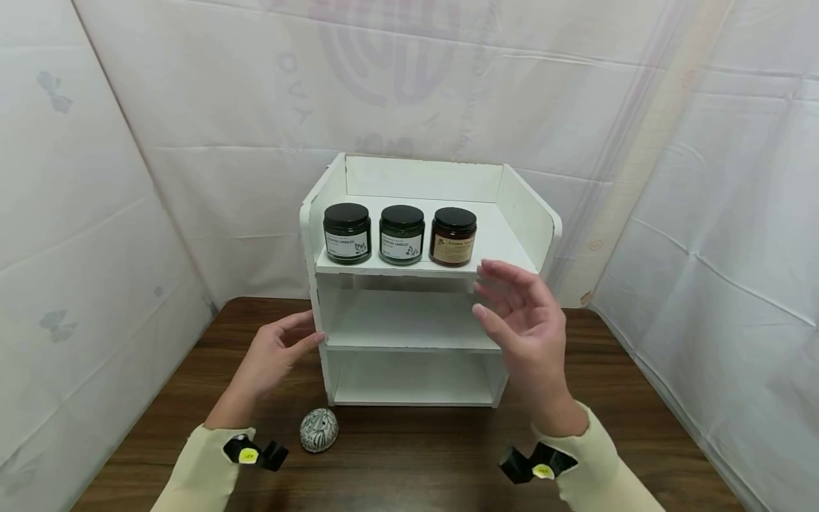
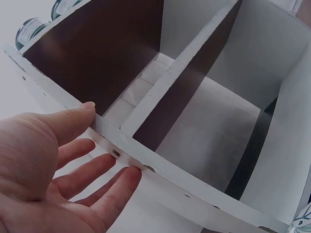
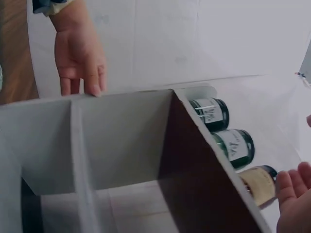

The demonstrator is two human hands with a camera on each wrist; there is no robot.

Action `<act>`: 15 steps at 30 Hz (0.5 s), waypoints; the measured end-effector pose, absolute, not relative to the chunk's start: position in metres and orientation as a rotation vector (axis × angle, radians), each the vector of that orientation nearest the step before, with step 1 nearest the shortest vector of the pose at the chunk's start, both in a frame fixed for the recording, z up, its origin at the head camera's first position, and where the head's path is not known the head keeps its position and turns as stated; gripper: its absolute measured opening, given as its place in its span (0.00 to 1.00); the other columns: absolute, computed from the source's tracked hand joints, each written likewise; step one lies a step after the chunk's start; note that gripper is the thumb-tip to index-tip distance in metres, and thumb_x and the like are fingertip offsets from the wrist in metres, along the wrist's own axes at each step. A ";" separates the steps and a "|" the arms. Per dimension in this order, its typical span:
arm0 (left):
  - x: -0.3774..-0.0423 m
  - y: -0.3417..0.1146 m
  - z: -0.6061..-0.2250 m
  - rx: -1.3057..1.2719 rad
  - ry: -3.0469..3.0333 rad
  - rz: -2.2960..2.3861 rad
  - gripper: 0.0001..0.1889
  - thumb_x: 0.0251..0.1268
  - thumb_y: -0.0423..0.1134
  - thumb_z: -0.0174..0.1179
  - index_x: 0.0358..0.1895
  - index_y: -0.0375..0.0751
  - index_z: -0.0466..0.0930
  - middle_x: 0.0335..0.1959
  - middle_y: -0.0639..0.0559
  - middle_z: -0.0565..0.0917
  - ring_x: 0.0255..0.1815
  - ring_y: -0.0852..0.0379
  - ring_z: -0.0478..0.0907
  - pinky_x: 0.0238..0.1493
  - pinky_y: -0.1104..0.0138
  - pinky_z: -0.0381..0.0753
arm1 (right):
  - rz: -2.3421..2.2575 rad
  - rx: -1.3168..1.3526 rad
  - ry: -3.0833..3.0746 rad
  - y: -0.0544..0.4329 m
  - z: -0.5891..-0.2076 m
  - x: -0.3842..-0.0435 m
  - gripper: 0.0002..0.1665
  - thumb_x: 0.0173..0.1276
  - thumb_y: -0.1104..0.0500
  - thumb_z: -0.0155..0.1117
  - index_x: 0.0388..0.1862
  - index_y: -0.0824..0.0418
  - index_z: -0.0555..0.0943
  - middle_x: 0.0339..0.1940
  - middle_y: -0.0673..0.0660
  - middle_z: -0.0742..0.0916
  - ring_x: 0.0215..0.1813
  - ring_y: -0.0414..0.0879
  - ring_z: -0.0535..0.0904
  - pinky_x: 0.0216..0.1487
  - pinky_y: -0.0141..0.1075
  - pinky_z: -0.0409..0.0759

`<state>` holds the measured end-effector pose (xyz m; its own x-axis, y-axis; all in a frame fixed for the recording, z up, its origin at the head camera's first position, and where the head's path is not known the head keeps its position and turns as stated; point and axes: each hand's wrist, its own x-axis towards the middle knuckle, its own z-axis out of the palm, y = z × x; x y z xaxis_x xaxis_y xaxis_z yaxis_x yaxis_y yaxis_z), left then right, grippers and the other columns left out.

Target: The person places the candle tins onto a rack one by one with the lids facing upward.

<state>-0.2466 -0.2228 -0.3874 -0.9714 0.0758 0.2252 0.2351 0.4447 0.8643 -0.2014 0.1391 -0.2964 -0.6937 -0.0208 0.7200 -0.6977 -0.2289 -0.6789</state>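
Three lidded candle jars stand in a row on the top of a white shelf unit (image 1: 409,340). The left jar (image 1: 348,233) and the middle jar (image 1: 402,235) are dark green with white labels; the right jar (image 1: 453,237) is amber with a tan label. My left hand (image 1: 281,348) touches the unit's left side panel, thumb on its front edge and fingers along the outer face (image 2: 99,182). My right hand (image 1: 527,320) is raised in front of the unit's right side, fingers loosely bent and holding nothing, close to the amber jar but apart from it.
A rounded white object with a dark leafy pattern (image 1: 318,430) lies on the brown wooden table (image 1: 409,462), before the unit's left front corner. The unit has two lower levels, and raised walls edge its top. White sheets (image 1: 211,178) hang behind and on both sides.
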 end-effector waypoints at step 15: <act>-0.244 -0.223 -0.386 -0.258 -2.528 -1.587 0.29 0.72 0.50 0.65 0.72 0.44 0.74 0.64 0.39 0.82 0.61 0.42 0.80 0.55 0.55 0.83 | 1.979 1.141 -1.475 0.112 -0.381 -0.203 0.22 0.61 0.84 0.61 0.55 0.86 0.71 0.58 0.61 0.85 0.63 0.50 0.82 0.63 0.41 0.82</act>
<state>-0.2444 -0.2226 -0.3865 -0.9746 0.0676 0.2134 0.2215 0.4271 0.8767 -0.2030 0.1116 -0.3812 -0.5756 -0.1371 0.8062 -0.7335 -0.3494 -0.5831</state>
